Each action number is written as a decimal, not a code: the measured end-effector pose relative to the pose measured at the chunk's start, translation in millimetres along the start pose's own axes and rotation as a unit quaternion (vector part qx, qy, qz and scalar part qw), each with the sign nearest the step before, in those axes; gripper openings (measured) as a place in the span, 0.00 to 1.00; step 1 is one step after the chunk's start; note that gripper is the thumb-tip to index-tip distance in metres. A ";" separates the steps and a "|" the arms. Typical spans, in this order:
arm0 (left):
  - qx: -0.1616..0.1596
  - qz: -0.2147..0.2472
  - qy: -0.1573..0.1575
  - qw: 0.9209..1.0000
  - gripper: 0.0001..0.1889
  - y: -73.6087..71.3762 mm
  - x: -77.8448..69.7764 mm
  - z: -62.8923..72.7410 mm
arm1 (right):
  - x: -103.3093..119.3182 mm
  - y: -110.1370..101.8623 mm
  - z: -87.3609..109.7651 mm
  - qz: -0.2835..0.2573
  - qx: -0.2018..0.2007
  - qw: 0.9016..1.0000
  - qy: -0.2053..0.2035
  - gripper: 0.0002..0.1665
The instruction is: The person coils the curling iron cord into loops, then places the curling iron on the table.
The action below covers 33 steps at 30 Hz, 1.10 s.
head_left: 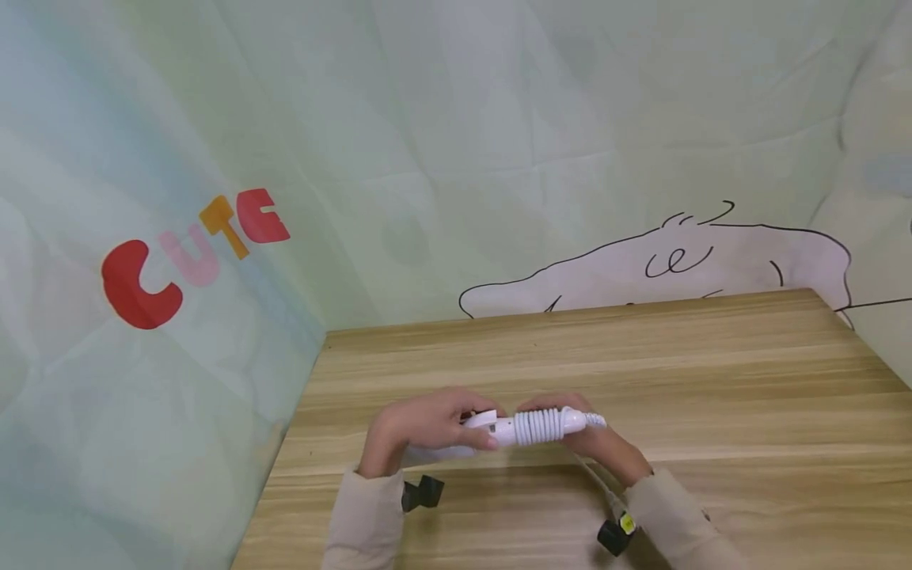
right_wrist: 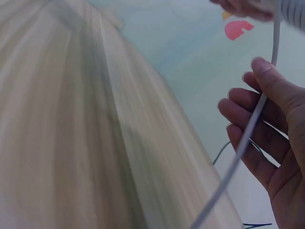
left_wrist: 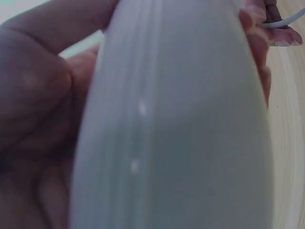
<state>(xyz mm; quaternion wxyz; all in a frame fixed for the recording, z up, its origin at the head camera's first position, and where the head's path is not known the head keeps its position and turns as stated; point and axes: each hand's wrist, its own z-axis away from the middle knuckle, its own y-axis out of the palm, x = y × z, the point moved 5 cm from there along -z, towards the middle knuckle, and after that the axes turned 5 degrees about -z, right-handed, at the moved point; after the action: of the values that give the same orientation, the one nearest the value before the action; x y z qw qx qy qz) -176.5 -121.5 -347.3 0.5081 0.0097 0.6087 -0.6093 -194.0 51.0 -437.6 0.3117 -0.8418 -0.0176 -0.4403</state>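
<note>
A white hand-held corded appliance [head_left: 504, 432] lies level above the table, its white cord coiled [head_left: 539, 426] round the handle in several turns. My left hand [head_left: 435, 419] grips its body, thumb on the near side. The smooth, rounded white casing [left_wrist: 190, 119] fills most of the left wrist view; its exact kind is unclear. My right hand [head_left: 591, 443] is beside the handle's right end, partly behind it. In the right wrist view, the thumb and fingers of the right hand [right_wrist: 281, 105] pinch a loose length of cord [right_wrist: 245, 143] that crosses the palm and runs down.
A wood-grain table [head_left: 712, 380] lies below the hands. Behind it and on the left hang pale printed curtains [head_left: 534, 158] with coloured letters and a line drawing. Small black devices [head_left: 616, 535] are at both wrists, one with a yellow mark.
</note>
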 end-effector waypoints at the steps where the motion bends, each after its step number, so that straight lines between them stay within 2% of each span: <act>1: 0.006 0.003 0.004 1.000 0.12 0.8 -1.5 -0.1 | -0.4 -2.2 -2.5 -0.046 0.001 0.999 0.003 0.08; 2: 0.012 0.005 0.008 1.000 0.12 1.7 -3.0 -0.4 | -1.6 -4.0 -4.4 -0.090 0.005 0.996 0.014 0.08; 4: 0.022 0.006 0.020 1.000 0.14 3.5 -6.5 -1.2 | -3.1 -7.2 -7.6 -0.128 0.018 0.991 0.024 0.08; 9: 0.043 0.004 0.021 0.999 0.14 7.7 -11.4 -2.6 | -5.8 -13.4 -16.2 -0.114 0.065 0.990 0.043 0.10; 15: 0.048 0.004 0.001 0.999 0.08 12.9 -10.4 -3.9 | 2.0 -25.3 -26.6 -0.046 0.077 0.995 0.047 0.11; 21: 0.036 -0.028 -0.012 0.999 0.06 16.9 -9.2 -7.7 | 24.5 -36.4 -35.0 0.043 0.072 0.996 -0.010 0.07; 24: 0.024 -0.036 -0.024 0.999 0.06 17.7 -9.3 -9.4 | 38.4 -40.0 -37.1 0.105 0.067 0.991 -0.038 0.06; 28: -0.004 -0.037 -0.075 0.996 0.06 16.7 -6.1 -9.6 | 59.8 -42.7 -37.2 0.185 0.055 0.979 -0.072 0.04; 31: -0.033 -0.040 -0.099 0.994 0.06 14.7 -2.2 -10.8 | 70.1 -43.4 -35.6 0.225 0.049 0.970 -0.077 0.04; 33: -0.051 -0.041 -0.094 0.993 0.06 13.9 1.3 -13.2 | 72.5 -43.2 -34.3 0.240 0.046 0.967 -0.069 0.05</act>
<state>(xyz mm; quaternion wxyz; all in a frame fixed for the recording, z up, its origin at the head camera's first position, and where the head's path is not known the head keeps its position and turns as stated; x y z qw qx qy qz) -176.4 -108.8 -361.7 0.5372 -0.0990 0.5886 -0.5959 -187.9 49.5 -346.7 0.4445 -0.8345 0.1433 -0.2924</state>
